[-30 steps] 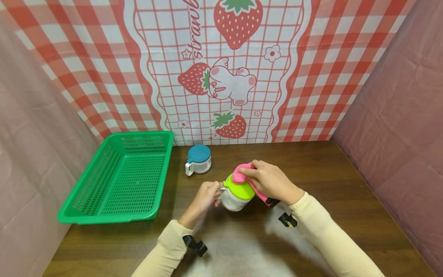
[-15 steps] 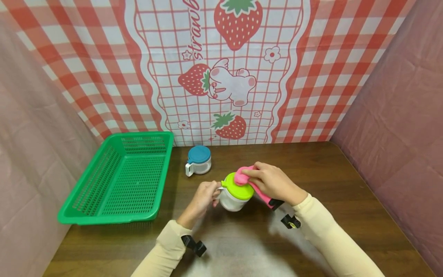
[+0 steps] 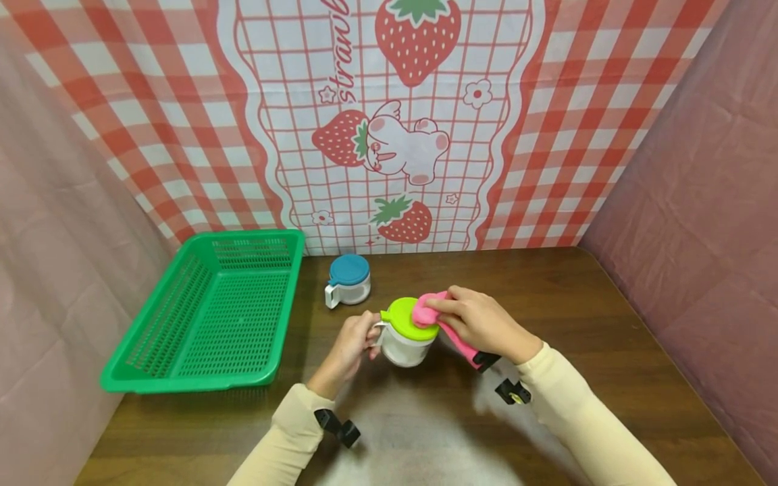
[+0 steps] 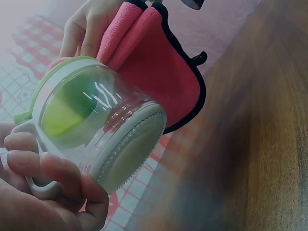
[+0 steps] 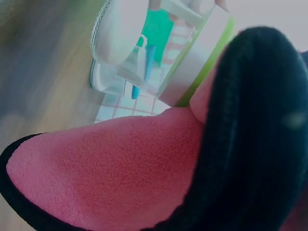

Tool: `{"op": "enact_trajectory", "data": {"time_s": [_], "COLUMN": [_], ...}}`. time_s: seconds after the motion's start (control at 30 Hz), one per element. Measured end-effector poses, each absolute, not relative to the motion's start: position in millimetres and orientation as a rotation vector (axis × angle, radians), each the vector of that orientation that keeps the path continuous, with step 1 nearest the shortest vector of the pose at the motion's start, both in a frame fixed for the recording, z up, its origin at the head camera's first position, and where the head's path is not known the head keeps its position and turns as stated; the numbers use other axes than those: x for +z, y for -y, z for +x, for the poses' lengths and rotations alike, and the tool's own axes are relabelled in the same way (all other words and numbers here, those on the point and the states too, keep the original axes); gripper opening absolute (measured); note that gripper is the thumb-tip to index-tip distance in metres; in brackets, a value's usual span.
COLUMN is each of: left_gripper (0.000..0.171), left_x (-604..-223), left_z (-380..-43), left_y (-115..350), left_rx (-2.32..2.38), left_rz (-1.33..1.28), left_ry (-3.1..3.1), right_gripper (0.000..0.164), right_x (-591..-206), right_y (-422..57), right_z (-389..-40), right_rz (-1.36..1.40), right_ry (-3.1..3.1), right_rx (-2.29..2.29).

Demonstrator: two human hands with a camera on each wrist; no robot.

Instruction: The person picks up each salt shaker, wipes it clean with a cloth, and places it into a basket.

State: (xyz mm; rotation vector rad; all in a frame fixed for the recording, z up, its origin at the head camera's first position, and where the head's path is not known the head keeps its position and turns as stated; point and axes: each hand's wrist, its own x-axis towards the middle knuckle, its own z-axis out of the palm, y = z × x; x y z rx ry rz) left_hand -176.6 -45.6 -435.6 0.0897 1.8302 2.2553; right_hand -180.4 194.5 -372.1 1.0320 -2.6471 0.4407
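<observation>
My left hand (image 3: 352, 344) grips the white handle of a clear seasoning jar (image 3: 404, 347) with a lime-green lid (image 3: 406, 317). The jar is tilted, and its ridged base shows in the left wrist view, held over the table. My right hand (image 3: 483, 324) holds a bunched pink cloth (image 3: 427, 310) and presses it on the right part of the lid. A loose fold of the cloth (image 4: 163, 72), edged in black, hangs beside the jar. In the right wrist view the cloth (image 5: 110, 168) covers much of the scene and hides the right fingers.
A second jar with a blue lid (image 3: 349, 270) stands upright behind the hands, its handle to the left. At the left sits a green plastic basket (image 3: 282, 337) with slatted sides. A strawberry-print checked cloth (image 3: 413, 155) hangs behind the wooden table (image 3: 583, 324).
The jar has shifted a little left and up with my left hand, and its lid shows more. The cloth has slid from the lid's back towards its right side.
</observation>
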Motion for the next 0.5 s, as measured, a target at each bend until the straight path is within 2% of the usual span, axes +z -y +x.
{"op": "enact_trajectory", "data": {"time_s": [0.5], "left_gripper": [0.029], "left_x": [-433.7], "left_z": [-180.3], "left_y": [49.2], "left_rx": [2.387], "left_rz": [-0.012], "left_ry": [-1.706], "right_gripper": [0.027], "right_x": [-373.7], "right_y": [-188.1], "right_z": [-175.6], "right_rz": [1.025], "right_ry": [2.487], "right_rx": [0.465]}}
